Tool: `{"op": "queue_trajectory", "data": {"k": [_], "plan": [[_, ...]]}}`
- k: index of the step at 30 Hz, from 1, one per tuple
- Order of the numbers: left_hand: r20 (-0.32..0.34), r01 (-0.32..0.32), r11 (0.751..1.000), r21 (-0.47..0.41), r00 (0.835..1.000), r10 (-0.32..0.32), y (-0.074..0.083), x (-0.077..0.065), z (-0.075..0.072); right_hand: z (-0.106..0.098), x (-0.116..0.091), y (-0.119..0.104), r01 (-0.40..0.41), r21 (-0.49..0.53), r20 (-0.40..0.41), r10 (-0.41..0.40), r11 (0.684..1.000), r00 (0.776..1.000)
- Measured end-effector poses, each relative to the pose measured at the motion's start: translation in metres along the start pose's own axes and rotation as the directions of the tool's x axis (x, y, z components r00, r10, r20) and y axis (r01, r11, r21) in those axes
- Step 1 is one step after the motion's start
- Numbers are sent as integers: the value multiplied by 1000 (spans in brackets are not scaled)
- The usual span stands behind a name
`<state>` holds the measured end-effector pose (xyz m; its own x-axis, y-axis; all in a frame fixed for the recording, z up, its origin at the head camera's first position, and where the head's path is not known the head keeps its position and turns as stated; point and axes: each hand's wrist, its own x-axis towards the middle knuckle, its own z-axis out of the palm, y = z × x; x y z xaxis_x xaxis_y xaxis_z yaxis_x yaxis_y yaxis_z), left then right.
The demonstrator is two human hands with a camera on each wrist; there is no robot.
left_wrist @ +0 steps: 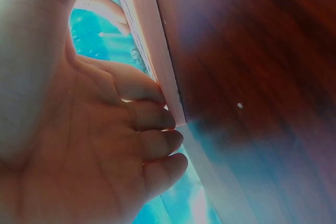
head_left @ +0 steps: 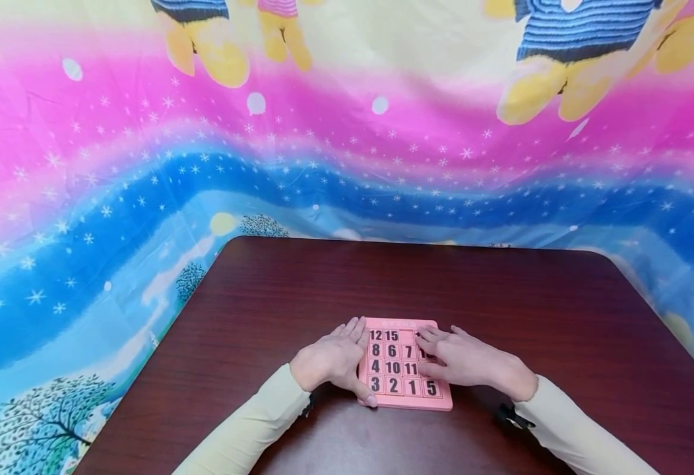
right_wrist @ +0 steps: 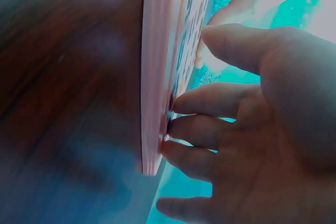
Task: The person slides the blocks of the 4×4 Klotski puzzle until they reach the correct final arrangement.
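A pink sliding number puzzle (head_left: 393, 376) lies on the table, with black numbers on its square tiles. Its top row shows 12, 15 and then a gap (head_left: 406, 334); the bottom row reads 3, 2, 1, 5. Along the puzzle's left edge rests my left hand (head_left: 334, 356), its thumb near the lower left corner and its fingers against the side. My right hand (head_left: 468, 356) reaches in from the right, fingers extended over the right-hand tiles and hiding several of them. In the right wrist view its fingertips (right_wrist: 181, 103) touch the puzzle's top face near the edge.
The dark brown wooden table (head_left: 299, 284) extends around the puzzle on all sides. Behind it hangs a colourful curtain (head_left: 335, 152) with snowflakes, trees and cartoon bears, reaching down past the table's back and side edges.
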<state>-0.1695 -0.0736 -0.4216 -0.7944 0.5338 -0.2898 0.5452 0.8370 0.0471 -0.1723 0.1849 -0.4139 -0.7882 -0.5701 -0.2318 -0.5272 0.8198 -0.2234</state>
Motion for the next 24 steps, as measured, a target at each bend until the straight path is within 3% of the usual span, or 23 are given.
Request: {"op": "queue_trajectory", "data": {"k": [8,12,24], "plan": [[9,-3,1000,10,1000,3,0,-1,-1,1,-4,5,19,-10,-12,-19,1000,1000],[15,0,1000,3,1000,0,0,-1,-2,-1,-2,-4,10,-11,1,-10,1000,1000],[33,4,1000,-17,999,-3,0,-1,-3,-1,15,-29,90,-17,24,-90,996,996]]}}
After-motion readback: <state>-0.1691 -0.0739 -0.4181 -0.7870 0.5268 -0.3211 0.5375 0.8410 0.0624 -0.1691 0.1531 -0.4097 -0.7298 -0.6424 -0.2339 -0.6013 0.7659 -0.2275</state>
